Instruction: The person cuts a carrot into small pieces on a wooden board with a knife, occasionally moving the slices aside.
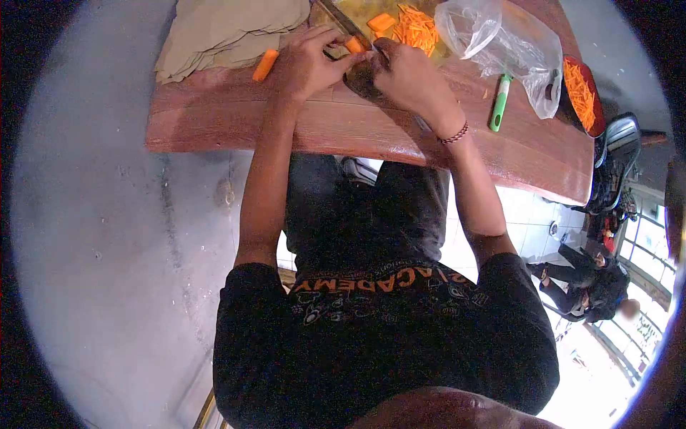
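At the far side of the wooden table, my left hand [312,61] pinches a short carrot piece [354,45] between thumb and fingers. Close beside it, my right hand [414,77] is closed round the dark handle of a knife [341,18], whose blade points up and left past the carrot piece. Shredded carrot [416,30] and a flat carrot chunk [381,22] lie just beyond my hands on a yellowish board [361,8]. Left of my left wrist rests another carrot piece [265,65].
Stacked brown sheets [221,36] cover the table's left part. A clear plastic bag [525,50], a green-handled peeler [501,104] and a red plate [599,118] of shredded carrot [579,93] are at the right. Beyond the table [207,114], a person [589,282] sits at far right.
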Tool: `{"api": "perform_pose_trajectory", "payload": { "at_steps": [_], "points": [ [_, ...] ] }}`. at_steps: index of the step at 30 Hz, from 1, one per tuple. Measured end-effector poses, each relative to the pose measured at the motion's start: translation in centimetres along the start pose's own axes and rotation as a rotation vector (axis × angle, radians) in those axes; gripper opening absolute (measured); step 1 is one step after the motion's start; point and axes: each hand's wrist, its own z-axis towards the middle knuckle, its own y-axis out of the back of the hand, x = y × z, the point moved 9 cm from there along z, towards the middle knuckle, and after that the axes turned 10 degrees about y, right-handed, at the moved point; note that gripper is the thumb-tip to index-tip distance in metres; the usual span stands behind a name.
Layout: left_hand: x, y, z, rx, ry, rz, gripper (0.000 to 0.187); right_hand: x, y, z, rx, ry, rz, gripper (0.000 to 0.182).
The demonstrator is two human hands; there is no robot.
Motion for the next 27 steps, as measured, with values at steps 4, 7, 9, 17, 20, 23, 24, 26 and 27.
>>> {"api": "perform_pose_trajectory", "payload": {
  "at_steps": [4,7,9,17,20,23,24,26,27],
  "points": [
    [0.2,-0.4,-0.1,0.042,0.030,0.017,0.036,-0.9,0.0,0.0,0.004,-0.101,-0.023,0.031],
    [-0.2,0.0,-0.3,-0.009,-0.008,-0.005,0.036,-1.8,0.4,0.7,0.004,-0.146,-0.072,0.034],
    [0.1,-0.1,-0.3,0.012,0.017,-0.019,0.036,-2.1,0.8,0.4,-0.032,-0.121,-0.008,0.034],
    [0.8,-0.2,-0.6,0.007,0.071,-0.094,0.036,0.1,2.0,-1.0,-0.054,-0.063,0.107,0.035],
    [0.6,-0.3,-0.5,-0.002,0.055,-0.041,0.036,-0.3,1.5,-1.2,-0.036,-0.071,0.097,0.034],
    [-0.1,0.4,-0.5,-0.022,0.035,0.012,0.037,-0.3,1.4,-1.2,-0.038,-0.070,0.075,0.034],
    [0.0,0.4,-0.5,-0.022,0.026,-0.001,0.037,-0.1,1.4,-1.2,-0.029,-0.079,0.086,0.034],
    [0.0,0.4,-0.5,-0.022,0.019,-0.015,0.038,0.2,1.5,-1.4,-0.018,-0.089,0.097,0.034],
    [0.0,0.3,-0.5,-0.026,0.016,-0.015,0.038,0.3,1.6,-1.5,-0.021,-0.099,0.084,0.034]
  ]
}}
